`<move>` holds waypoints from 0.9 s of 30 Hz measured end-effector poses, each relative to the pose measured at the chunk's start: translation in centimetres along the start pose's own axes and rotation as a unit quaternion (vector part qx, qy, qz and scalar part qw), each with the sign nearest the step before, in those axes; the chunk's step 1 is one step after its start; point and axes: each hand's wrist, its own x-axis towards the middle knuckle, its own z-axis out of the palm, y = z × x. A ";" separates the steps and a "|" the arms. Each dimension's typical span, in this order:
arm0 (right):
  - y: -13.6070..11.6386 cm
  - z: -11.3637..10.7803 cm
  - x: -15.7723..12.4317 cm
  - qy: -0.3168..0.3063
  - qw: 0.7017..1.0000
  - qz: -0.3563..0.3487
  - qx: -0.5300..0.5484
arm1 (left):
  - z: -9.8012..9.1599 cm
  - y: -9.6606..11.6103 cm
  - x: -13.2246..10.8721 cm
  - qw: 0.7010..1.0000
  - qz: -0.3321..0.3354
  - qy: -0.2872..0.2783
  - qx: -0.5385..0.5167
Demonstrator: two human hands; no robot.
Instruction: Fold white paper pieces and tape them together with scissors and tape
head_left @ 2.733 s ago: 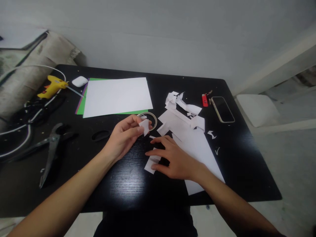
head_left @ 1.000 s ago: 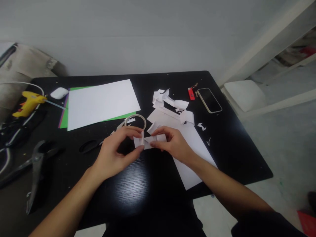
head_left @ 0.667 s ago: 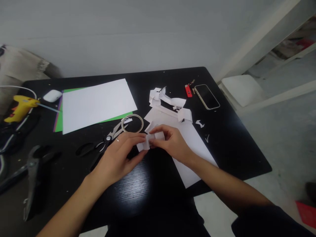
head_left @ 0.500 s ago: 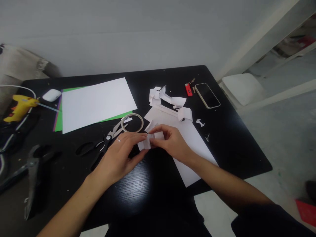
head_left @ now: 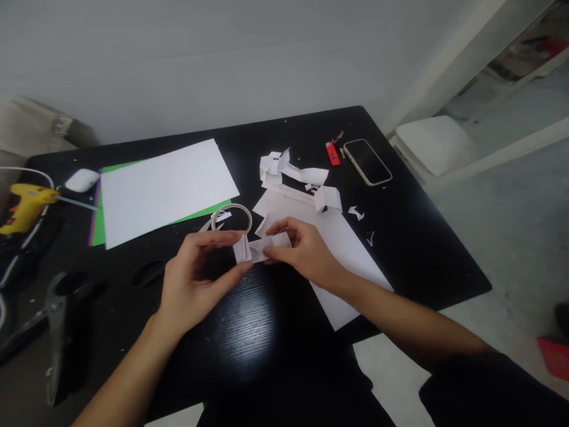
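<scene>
Pinched nearly closed by the left hand [head_left: 184, 290] and the right hand [head_left: 309, 252], folded white paper [head_left: 261, 247] is held between them over the table [head_left: 422, 249] — and could be creased askew if either side were pulled unevenly.

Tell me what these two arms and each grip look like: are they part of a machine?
No, they are a person's. The left grip and right grip are human hands without gloves. Both forearms are bare, with no cables or markings visible. A dark sleeve covers the upper right arm; no left sleeve shows.
</scene>
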 end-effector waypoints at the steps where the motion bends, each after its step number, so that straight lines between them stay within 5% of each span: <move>1: 0.0 0.0 0.0 0.003 1.000 -0.001 -0.001 | 0.0 0.1 0.1 1.000 0.014 -0.007 0.013; 8: 0.5 0.2 -0.1 0.011 0.999 -0.030 -0.023 | 0.5 1.1 0.7 0.969 0.173 -0.074 0.162; 27: 0.2 0.4 -0.3 0.005 0.998 -0.049 -0.029 | 0.4 0.9 0.6 0.949 0.195 -0.101 0.226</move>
